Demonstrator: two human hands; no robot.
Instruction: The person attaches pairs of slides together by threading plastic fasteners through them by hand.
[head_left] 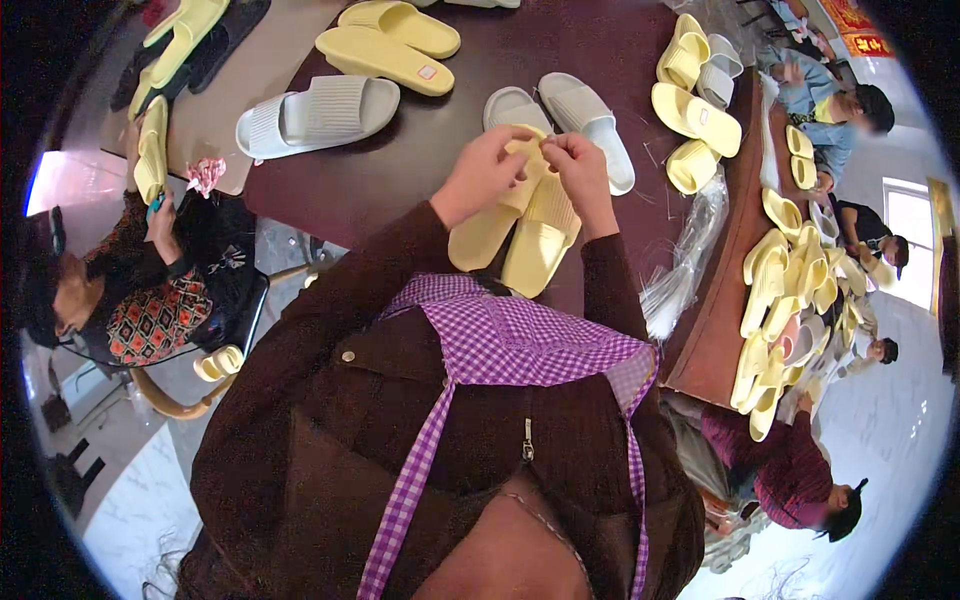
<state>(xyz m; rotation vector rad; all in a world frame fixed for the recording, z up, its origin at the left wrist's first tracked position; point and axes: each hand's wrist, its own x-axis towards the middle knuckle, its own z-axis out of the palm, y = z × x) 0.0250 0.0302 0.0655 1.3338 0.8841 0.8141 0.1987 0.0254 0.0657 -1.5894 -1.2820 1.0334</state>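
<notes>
A pair of yellow slippers [536, 252] lies in front of me on the dark red table, side by side. Above their far ends, my left hand [482, 172] and my right hand [584, 178] come close together with fingers pinched. Whatever they hold is too small to make out. Just beyond them is a pair of pale grey slippers [598, 125], partly hidden by my hands.
More grey slippers [330, 115] and yellow slippers [385, 55] lie at the left of the dark table [440, 130]. Clear plastic strips [690, 255] hang at its right edge, near further yellow slippers [695, 120]. A person [150, 270] at left holds a slipper; several people sit at right beside a slipper pile [775, 290].
</notes>
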